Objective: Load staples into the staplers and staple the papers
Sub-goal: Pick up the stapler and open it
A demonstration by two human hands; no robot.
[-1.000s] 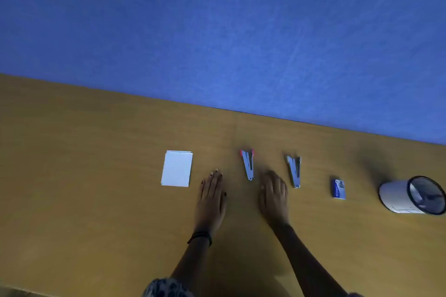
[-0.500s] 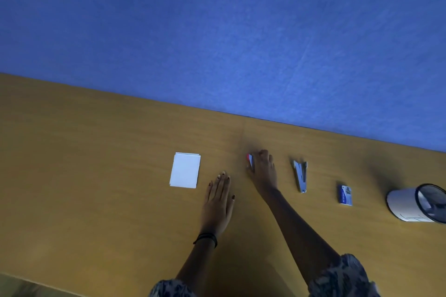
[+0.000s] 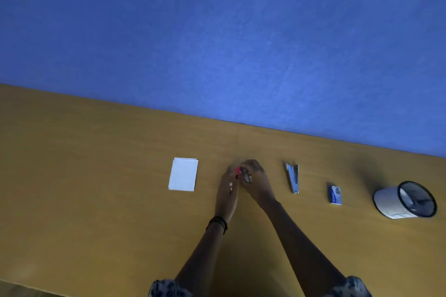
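A small stapler with a pink end (image 3: 241,172) is held between both hands near the middle of the wooden table (image 3: 96,176). My right hand (image 3: 255,182) curls over it from the right and grips it. My left hand (image 3: 228,190) pinches its pink end from the left. Most of that stapler is hidden by fingers. A second grey stapler (image 3: 293,177) lies to the right, untouched. A small stack of white papers (image 3: 183,174) lies to the left. A blue box of staples (image 3: 335,195) lies further right.
A white cylindrical holder with a dark rim (image 3: 405,200) lies on its side at the table's right end. A blue wall (image 3: 217,43) rises behind the table's far edge.
My right hand reached to the pink-ended stapler and took hold of it. My left hand then left the table and moved up to join it at the stapler.
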